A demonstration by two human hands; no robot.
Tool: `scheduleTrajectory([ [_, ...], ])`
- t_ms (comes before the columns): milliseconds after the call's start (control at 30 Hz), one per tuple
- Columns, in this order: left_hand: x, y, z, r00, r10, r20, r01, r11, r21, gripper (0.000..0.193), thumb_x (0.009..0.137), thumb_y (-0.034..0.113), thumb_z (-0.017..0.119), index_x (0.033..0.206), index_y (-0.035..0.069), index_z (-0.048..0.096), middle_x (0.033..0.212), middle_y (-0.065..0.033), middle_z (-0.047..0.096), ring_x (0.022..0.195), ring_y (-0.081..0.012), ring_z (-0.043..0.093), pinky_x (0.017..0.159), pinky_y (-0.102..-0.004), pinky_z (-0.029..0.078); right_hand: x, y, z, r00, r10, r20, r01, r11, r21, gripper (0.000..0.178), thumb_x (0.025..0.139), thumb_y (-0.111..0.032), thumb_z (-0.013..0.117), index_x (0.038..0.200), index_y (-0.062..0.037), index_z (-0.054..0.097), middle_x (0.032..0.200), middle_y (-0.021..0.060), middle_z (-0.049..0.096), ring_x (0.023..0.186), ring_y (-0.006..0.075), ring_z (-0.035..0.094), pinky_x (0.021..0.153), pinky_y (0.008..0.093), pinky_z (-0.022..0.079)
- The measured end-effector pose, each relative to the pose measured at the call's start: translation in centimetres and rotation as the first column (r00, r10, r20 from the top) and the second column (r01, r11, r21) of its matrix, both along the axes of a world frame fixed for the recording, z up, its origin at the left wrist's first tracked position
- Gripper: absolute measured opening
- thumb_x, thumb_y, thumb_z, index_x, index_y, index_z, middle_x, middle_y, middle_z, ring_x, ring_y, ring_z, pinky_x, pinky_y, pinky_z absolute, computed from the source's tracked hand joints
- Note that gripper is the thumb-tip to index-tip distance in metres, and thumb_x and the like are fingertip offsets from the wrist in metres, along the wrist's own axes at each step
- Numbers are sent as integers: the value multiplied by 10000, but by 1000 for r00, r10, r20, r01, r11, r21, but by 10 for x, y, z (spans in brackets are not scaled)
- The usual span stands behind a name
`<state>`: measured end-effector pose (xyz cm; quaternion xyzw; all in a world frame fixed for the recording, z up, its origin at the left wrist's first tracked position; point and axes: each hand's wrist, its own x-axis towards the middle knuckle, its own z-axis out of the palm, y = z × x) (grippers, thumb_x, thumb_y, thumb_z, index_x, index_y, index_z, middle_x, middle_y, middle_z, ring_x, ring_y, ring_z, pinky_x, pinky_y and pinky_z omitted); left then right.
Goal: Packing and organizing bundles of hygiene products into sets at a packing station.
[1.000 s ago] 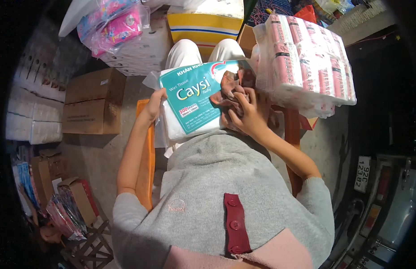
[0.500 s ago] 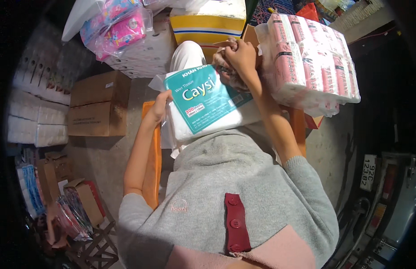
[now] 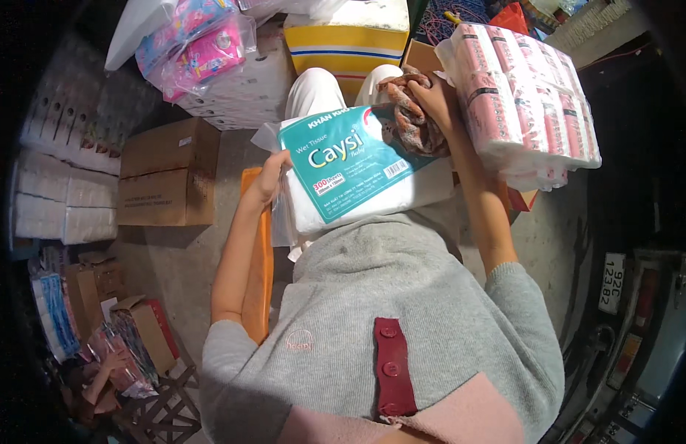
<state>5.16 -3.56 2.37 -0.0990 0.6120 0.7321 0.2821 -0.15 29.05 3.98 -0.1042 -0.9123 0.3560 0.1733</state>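
A white pack of tissues (image 3: pixel 369 198) with a green label lies across my lap in clear plastic. My left hand (image 3: pixel 272 177) is closed on its left edge, pinching the loose wrapper, with the thumb on top. Over the pack's upper right corner, my right hand (image 3: pixel 435 102) is wrapped round a bunched, twisted brown rag (image 3: pixel 411 122). Part of the rag rests against the label. Some fingers of my right hand are hidden in the cloth.
A large bundle of pink-and-white tissue packs (image 3: pixel 524 103) stands close to my right forearm. Ahead is a yellow-and-white box (image 3: pixel 346 48); pink packages (image 3: pixel 206 55) lie at its left. Cardboard boxes (image 3: pixel 169 174) stand on the left. Another person's hand (image 3: pixel 113 362) shows at lower left.
My right hand has moved right with the rag, uncovering more of the label's right side. My left hand keeps its hold on the pack. The other person's hand at lower left has shifted.
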Motion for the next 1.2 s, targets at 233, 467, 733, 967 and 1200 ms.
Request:
scheduleTrajectory([
  [233, -4, -11, -6, 997, -44, -63, 42, 998, -48, 132, 742, 209, 465, 693, 88, 480, 773, -1, 494, 749, -111, 446, 740, -251, 359, 30, -16, 6, 986, 145, -84, -146, 989, -14, 305, 702, -263, 560, 916, -50, 604, 839, 188, 612, 776, 335, 604, 685, 368, 471],
  [467, 1, -1, 2, 995, -33, -95, 32, 999, -10, 149, 742, 219, 466, 653, 100, 454, 732, 14, 468, 717, -96, 416, 707, -252, 342, 75, -35, 6, 932, 251, -261, -219, 965, 146, 374, 676, -106, 626, 1037, -46, 552, 912, 166, 556, 833, 326, 572, 724, 367, 458],
  [733, -4, -8, -16, 989, -62, -137, 68, 997, 34, 160, 758, 230, 457, 641, 122, 439, 711, 34, 442, 686, -78, 388, 676, -237, 318, 146, -80, 26, 851, 491, -186, -385, 825, 413, 390, 575, -213, 683, 937, -123, 570, 980, 73, 537, 881, 276, 480, 723, 385, 383],
  [967, 3, 1, 3, 996, -61, -69, 62, 998, 10, 134, 786, 200, 437, 685, 113, 447, 732, 28, 442, 686, -85, 422, 680, -248, 391, 83, -91, 12, 869, 440, -226, -328, 855, 402, 453, 587, -256, 681, 1020, -174, 576, 929, 60, 554, 862, 276, 523, 702, 393, 408],
  [1200, -2, 0, -3, 999, -46, -12, 46, 999, -23, 136, 776, 232, 475, 690, 128, 462, 724, 32, 439, 697, -81, 422, 633, -247, 363, 9, -40, 6, 926, 240, -291, -191, 963, 188, 397, 626, -244, 646, 994, -100, 612, 826, 164, 585, 752, 358, 570, 667, 402, 467],
])
